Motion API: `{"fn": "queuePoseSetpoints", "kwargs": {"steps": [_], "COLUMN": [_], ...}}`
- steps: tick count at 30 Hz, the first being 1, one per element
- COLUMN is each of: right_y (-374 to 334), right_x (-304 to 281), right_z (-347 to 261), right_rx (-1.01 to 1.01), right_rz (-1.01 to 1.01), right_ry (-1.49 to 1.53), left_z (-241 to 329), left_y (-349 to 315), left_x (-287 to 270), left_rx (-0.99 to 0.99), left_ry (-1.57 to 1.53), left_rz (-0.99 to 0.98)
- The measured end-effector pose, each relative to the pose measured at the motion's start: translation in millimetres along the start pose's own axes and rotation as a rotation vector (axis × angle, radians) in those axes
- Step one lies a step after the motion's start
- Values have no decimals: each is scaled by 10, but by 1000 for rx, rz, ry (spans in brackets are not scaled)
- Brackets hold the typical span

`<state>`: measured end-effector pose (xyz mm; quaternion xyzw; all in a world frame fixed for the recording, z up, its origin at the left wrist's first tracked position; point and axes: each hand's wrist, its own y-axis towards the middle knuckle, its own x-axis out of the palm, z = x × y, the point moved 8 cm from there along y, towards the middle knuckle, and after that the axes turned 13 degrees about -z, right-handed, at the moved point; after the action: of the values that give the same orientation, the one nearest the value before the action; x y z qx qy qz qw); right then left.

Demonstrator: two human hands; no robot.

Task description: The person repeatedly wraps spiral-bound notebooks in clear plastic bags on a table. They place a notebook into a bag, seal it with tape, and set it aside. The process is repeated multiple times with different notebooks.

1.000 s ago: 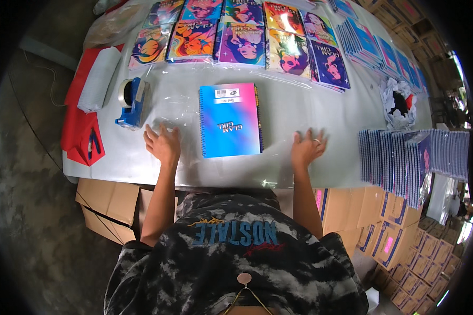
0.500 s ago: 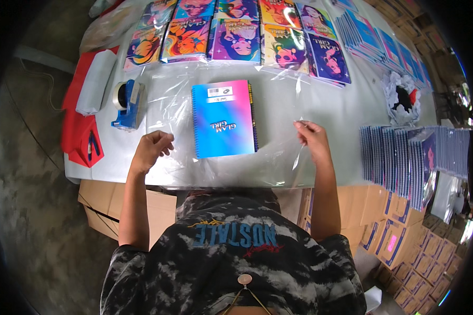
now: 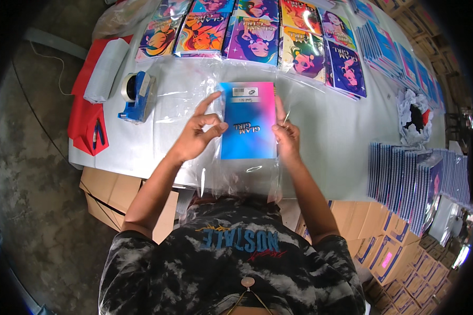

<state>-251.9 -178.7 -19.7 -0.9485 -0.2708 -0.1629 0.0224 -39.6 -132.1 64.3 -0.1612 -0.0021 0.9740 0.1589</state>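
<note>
Spiral notebook (image 3: 248, 121) with a blue-to-pink back cover, flat on the white tabletop (image 3: 331, 136), near its front edge and square before the person. Wrapped loosely in a clear plastic sleeve (image 3: 242, 176), glossy and creased, spilling past the tabletop's near edge toward the black-and-grey shirt. Left hand (image 3: 199, 134) at the notebook's left edge: thumb and bent fingers pinching film against the cover, index finger raised and pointing away, so a grip clenched on the sleeve rather than on the book itself. Right hand (image 3: 286, 137) at the right edge, fingers curled and pinching the film there too (exact contact with the cover hard to make out through the glare). Both forearms coming in from the lower edge, converging on the notebook.

Elsewhere on the tabletop: a blue tape dispenser (image 3: 136, 95) well to the left, a white roll (image 3: 106, 71) beyond it lying on a red cloth (image 3: 86, 126) draped over the left end. Along the far edge, a row of about 5 notebooks with bright illustrated covers (image 3: 252, 29), overlapping side by side. More fanned-out notebooks (image 3: 391, 52) on the far right, crumpled white wrapping (image 3: 415, 115) near them. Upright stack of notebooks (image 3: 412, 181) at the right end, brown cardboard boxes (image 3: 108, 191) under the tabletop.
</note>
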Motion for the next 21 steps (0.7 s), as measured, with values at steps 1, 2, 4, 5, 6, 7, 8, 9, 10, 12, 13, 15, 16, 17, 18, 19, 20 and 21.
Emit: {"fn": "queuePoseSetpoints", "kwargs": {"steps": [1, 2, 4, 5, 6, 7, 8, 9, 10, 12, 13, 15, 16, 17, 18, 19, 20, 21], "right_y": [16, 20, 0, -25, -54, -84, -108, -120, -82, -32, -23, -28, -25, -27, -29, -26, -24, -26], "right_x": [82, 208, 376, 440, 475, 530, 523, 516, 500, 516, 541, 526, 546, 550, 555, 582, 597, 596], "right_z": [73, 19, -2, 25, 35, 28, 68, 115, 73, -26, -56, -56, -36, -57, -88, -99, -78, -58], "right_rx": [0, -34, -65, -61, -56, -18, -1, 17, -29, -161, -195, -208, -184, -182, -179, -177, -152, -127], "right_rz": [24, 41, 78, 98, 116, 68, 72, 74, 85, 113, 98, 63, 30, 46, 61, 68, 65, 63], "right_ry": [77, 83, 46, 3, -39, -16, -16, -17, -66, -203, -251, -316, -325, -332, -338, -339, -337, -334], "left_z": [-128, -183, -245, -258, -273, -261, -254, -246, -252, -259, -231, -177, -68, -43, -6, -153, -279, -239], "left_y": [33, 54, 95, 112, 123, 129, 136, 116, 126, 102, 44, -109, -261, -361, -445, -581, -690, -725], "left_x": [106, 214, 480, 624, 723, 763, 782, 789, 768, 698, 591, 398, 274, 162, 33, -88, -120, -157], "left_rx": [-53, -52, -50, -83, -115, -94, -72, -52, -50, -47, -62, -76, -70, -148, -225, -344, -454, -419], "left_ry": [-188, -192, 41, 318, 595, 626, 656, 685, 632, 524, 378, 83, 394, 451, 508, 208, -95, -221], "left_rz": [-17, -15, 86, 91, 93, 107, 122, 138, 124, 97, 126, 169, 281, 276, 271, 288, 301, 354]}}
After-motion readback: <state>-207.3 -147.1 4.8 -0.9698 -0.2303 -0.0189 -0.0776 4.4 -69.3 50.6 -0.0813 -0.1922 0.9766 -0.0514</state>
